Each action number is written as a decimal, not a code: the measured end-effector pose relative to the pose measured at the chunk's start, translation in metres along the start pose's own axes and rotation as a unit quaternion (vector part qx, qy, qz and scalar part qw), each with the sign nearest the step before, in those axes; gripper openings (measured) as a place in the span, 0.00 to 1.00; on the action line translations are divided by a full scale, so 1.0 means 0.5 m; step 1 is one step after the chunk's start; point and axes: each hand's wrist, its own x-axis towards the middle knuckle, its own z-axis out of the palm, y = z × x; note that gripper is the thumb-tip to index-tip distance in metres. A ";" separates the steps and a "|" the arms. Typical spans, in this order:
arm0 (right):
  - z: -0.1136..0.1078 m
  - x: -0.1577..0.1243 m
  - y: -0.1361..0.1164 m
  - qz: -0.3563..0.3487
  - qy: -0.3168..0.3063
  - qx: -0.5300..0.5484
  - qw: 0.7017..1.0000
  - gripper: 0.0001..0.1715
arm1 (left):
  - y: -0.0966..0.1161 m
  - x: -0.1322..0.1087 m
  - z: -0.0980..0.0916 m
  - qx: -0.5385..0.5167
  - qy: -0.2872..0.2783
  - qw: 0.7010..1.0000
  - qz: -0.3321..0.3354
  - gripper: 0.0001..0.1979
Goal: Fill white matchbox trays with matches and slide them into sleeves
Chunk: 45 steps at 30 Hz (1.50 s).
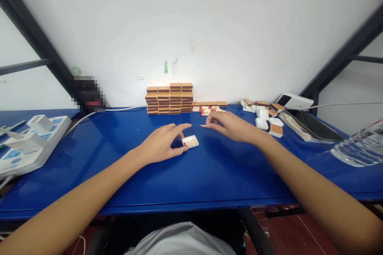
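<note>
A small white matchbox tray (194,142) with some matches in it rests on the blue table. My left hand (163,140) steadies it at its left end, thumb at the near corner and a bent finger at the far one, index finger stretched out above. To the right and a little beyond the tray, my right hand (226,124) pinches a match (202,126), its red head pointing left; whether there is more than one I cannot tell. Just behind that hand lies a heap of loose red-headed matches (209,110).
Stacked matchboxes (169,101) stand against the wall. At right are scattered white trays and brown sleeves (263,114), a white device (296,101), a dark-topped case (311,125) and clear plastic (359,149). A power strip (36,153) with plugs lies at left.
</note>
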 end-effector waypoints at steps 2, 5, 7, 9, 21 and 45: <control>0.015 0.000 -0.030 -0.019 -0.020 0.010 1.000 0.11 | -0.002 0.000 0.001 0.002 0.004 1.000 0.001 0.35; 0.036 -0.002 -0.058 -0.046 -0.043 0.015 0.998 0.09 | -0.003 0.001 0.002 0.002 0.009 1.000 0.005 0.36; 0.047 -0.004 -0.067 -0.060 -0.050 0.007 0.997 0.07 | -0.002 0.002 0.001 0.001 0.008 1.000 0.008 0.35; 0.057 -0.006 -0.072 -0.071 -0.051 -0.005 0.996 0.06 | -0.001 0.003 0.001 -0.001 0.007 1.000 0.009 0.35; 0.101 0.000 -0.074 -0.112 -0.038 -0.044 0.992 0.09 | 0.003 0.000 0.001 -0.014 0.010 1.000 0.014 0.34; -0.025 0.004 0.203 0.084 -0.009 -0.079 0.993 0.09 | 0.001 -0.002 -0.001 -0.008 0.000 1.000 0.001 0.33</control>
